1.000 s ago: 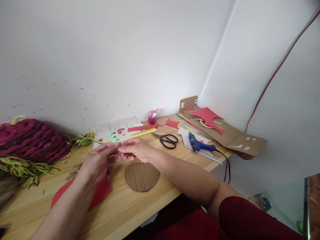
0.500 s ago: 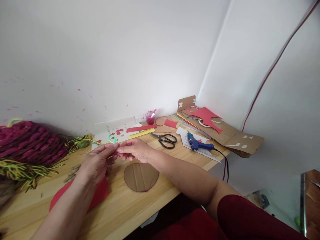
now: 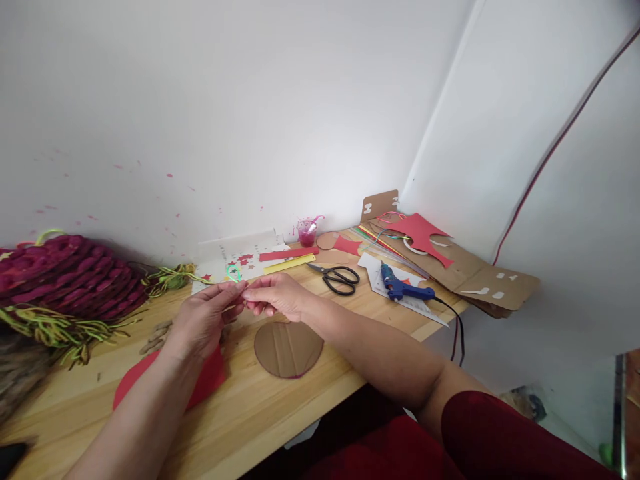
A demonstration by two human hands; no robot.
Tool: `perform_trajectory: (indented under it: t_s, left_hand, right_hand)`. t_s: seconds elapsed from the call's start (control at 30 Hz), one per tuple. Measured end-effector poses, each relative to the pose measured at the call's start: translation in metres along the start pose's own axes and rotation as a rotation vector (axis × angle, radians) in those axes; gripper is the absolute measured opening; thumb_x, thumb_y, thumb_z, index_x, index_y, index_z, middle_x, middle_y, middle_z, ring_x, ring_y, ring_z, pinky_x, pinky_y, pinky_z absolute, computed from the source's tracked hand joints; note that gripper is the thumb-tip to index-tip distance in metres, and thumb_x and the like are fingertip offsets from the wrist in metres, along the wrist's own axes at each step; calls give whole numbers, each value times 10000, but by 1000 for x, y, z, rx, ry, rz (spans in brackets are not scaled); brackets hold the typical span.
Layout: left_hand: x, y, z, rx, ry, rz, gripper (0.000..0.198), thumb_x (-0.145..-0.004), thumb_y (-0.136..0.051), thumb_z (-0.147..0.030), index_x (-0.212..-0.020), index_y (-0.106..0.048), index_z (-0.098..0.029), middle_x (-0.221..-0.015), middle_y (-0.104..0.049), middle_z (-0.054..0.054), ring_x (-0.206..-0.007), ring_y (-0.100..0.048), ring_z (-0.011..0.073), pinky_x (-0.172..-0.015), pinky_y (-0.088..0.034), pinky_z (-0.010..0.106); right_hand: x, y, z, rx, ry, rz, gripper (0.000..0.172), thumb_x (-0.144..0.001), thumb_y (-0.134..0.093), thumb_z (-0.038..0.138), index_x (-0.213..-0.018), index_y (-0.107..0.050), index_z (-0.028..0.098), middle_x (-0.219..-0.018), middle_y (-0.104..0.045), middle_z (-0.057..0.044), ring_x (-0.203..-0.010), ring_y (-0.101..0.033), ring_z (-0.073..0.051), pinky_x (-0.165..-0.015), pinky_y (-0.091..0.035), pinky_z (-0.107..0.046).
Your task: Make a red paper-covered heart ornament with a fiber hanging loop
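Observation:
A thin bright-green cord (image 3: 233,273) forms a small loop that rises above my joined fingertips. My left hand (image 3: 206,315) pinches the cord between thumb and fingers. Meeting it from the right, my right hand (image 3: 278,296) is also closed in a pinch at the cord's lower end; the exact spot is hidden by the fingers. Under my left wrist lies a red paper piece (image 3: 213,375), partly covered. Just below my right hand, a round cardboard disc (image 3: 289,351) rests flat on the wooden table (image 3: 250,427).
Black scissors (image 3: 341,280) lie behind the disc. A blue glue gun (image 3: 406,289) sits on paper at right, its cable hanging off the edge. A cup of pink paint (image 3: 307,233) stands by the wall. Cardboard (image 3: 470,273) overhangs the right end. A magenta pine-cone-like form (image 3: 75,280) occupies the left.
The view has shifted slightly left, so everything appears a little further right. Both hands stay together, pinching the green cord, with barely any change in their grip.

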State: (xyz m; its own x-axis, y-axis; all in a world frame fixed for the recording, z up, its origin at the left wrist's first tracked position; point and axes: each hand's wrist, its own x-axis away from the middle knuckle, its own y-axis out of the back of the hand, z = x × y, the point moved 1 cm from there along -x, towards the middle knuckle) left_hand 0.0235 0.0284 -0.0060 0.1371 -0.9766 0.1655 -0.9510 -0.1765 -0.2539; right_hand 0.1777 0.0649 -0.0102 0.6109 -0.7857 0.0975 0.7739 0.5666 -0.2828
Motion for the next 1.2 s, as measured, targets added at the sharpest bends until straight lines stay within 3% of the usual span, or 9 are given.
perform_trajectory:
  t_s: [0.43, 0.73, 0.9, 1.2]
  left_hand:
    - [5, -6, -4, 14, -2, 24, 399, -498, -939, -362, -736, -722, -127, -707, -673, 7, -571, -592, 75, -522, -474, 171]
    - [6, -7, -5, 44, 14, 8, 413, -479, -936, -361, -724, -697, -130, -664, -660, -2, -540, -587, 78, -514, -471, 184]
    - [6, -6, -6, 41, 22, -1, 390, -489, -925, -354, -714, -694, -136, -647, -646, 0, -533, -577, 79, -502, -456, 186]
    - [4, -5, -6, 53, 15, -8, 382, -494, -932, -360, -720, -713, -143, -646, -641, 1, -541, -559, 74, -516, -468, 182]
  right_hand:
    - [2, -3, 2, 14, -10, -44, 160, -788, -705, 196, -665, -615, 147, -601, -618, 22, -493, -548, -66, -399, -264, -183]
    - [-1, 1, -3, 25, -7, -2, 213, -726, -778, 304, -704, -640, 143, -610, -620, 17, -496, -526, -62, -409, -262, -180]
    - [1, 9, 2, 25, -62, 74, 223, -757, -778, 345, -775, -682, 144, -717, -667, -10, -581, -588, -80, -437, -323, -175]
    - [3, 12, 8, 13, -121, 63, 217, -780, -773, 338, -793, -689, 138, -715, -677, -22, -572, -589, -79, -444, -334, -169]
